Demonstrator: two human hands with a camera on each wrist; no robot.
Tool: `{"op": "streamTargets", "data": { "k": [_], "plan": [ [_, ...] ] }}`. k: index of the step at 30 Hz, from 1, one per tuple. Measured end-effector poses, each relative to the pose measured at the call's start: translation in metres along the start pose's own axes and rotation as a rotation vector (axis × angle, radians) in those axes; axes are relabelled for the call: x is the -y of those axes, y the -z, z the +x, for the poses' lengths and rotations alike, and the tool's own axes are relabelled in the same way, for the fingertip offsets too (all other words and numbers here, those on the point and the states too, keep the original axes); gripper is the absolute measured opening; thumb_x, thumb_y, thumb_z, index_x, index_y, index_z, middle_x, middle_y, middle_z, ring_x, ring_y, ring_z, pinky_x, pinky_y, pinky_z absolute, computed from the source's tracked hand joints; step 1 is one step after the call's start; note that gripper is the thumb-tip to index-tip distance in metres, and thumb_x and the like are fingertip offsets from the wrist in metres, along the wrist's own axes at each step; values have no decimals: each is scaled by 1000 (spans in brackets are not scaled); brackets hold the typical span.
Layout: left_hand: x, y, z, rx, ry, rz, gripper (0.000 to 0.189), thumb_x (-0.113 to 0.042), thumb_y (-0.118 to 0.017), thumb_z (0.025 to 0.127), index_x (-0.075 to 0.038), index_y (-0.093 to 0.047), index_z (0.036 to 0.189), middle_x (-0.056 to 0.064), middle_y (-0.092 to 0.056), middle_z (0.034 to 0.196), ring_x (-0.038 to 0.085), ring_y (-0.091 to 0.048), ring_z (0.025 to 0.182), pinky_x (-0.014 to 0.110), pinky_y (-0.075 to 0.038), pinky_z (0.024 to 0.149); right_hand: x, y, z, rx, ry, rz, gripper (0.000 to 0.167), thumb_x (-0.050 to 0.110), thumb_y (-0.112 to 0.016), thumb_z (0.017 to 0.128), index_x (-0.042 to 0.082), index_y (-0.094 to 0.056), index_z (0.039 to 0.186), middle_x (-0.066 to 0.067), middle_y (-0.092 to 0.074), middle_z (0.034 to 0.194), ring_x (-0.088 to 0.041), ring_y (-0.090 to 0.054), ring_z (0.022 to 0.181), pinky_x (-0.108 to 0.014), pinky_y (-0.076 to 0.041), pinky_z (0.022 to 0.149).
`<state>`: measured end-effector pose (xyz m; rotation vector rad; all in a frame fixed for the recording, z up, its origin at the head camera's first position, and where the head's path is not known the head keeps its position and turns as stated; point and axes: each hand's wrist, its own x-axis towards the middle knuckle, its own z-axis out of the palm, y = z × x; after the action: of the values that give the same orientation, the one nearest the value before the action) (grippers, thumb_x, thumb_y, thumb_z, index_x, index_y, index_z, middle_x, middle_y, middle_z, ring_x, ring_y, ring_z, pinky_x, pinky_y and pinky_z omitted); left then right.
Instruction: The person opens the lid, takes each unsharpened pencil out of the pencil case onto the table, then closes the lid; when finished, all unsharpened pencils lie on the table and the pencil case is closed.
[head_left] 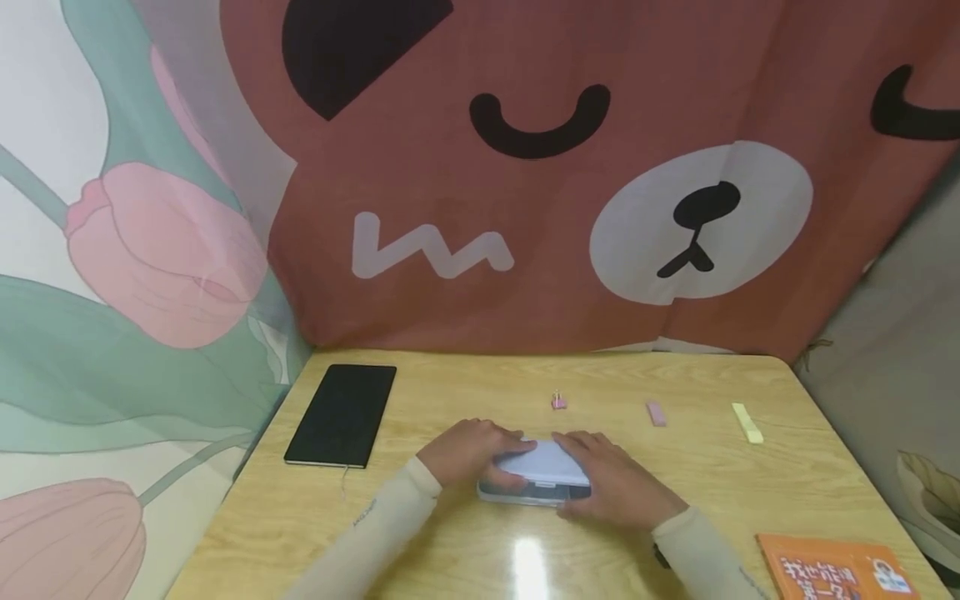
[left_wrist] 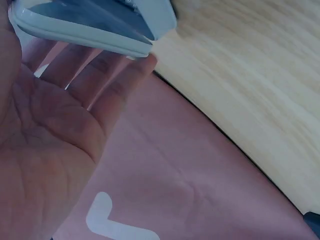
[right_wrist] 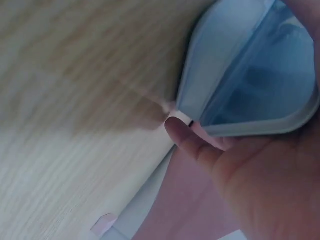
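Note:
A pale plastic case (head_left: 546, 461) with a whitish hinged lid and a see-through base sits in front of the person, its lid tilted partly up with a gap along the front. The left hand (head_left: 474, 454) grips its left end, thumb at the front and fingers over the lid. At the other end the right hand (head_left: 618, 485) holds it the same way, thumb low at the front corner. In the left wrist view, fingers (left_wrist: 115, 90) reach behind the lid edge. The right wrist view shows lid and base spread in a V. The case's contents are hidden.
A black notebook (head_left: 341, 417) lies at the back left of the wooden table (head_left: 450, 383). Behind the case are a pink binder clip (head_left: 558, 402), a small pink block (head_left: 656, 413) and a pale yellow strip (head_left: 747, 423). An orange booklet (head_left: 836, 571) is at the front right.

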<state>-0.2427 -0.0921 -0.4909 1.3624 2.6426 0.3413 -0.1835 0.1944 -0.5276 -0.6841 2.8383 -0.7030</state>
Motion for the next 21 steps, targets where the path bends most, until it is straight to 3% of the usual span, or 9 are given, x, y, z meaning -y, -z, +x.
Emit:
{"op": "streamTargets", "data": {
  "k": [3,5,7,11,16,21],
  "plan": [
    [3,5,0,6,12,-47,59,-60,-71,104,-28,-67,154,-1,-71,148,9,-79,111,31,-63,96,-3,9,1,7,-15,67,106,74,-83,86,19,-46,169,-6,-49,169,-32,-53,146,-61,-50,114],
    [6,8,-1,-4,28,-72,57,-63,-63,108,-28,-68,153,-3,-74,144,6,-78,107,31,-63,95,-5,15,3,-5,-2,115,98,75,-79,90,18,-53,165,-7,-51,167,-32,-54,146,-61,-50,114],
    [9,10,-2,-23,50,-97,58,-67,-55,110,-29,-70,152,-5,-78,137,3,-77,101,33,-63,95,-7,22,4,-24,22,167,83,71,-73,97,18,-60,159,-2,-57,161,-29,-56,146,-61,-50,116],
    [13,11,-7,-93,109,-154,61,-68,-47,112,-28,-69,153,-5,-79,135,4,-77,108,39,-62,101,-13,29,10,-55,55,294,47,55,-62,111,25,-71,145,7,-69,144,-23,-64,137,-56,-55,113],
    [12,6,-24,-194,176,-293,52,-56,-54,115,-36,-50,163,-6,-70,152,10,-75,118,44,-61,104,-20,33,18,-69,-3,384,40,51,-59,113,27,-73,142,5,-73,143,-27,-66,139,-58,-53,114],
    [19,1,-50,-245,219,-407,54,-44,-69,110,-45,-43,157,-13,-59,155,19,-65,136,45,-61,99,-25,40,26,-64,-48,427,45,52,-61,113,22,-73,144,-3,-70,150,-34,-62,145,-63,-49,118]
  ]
}}
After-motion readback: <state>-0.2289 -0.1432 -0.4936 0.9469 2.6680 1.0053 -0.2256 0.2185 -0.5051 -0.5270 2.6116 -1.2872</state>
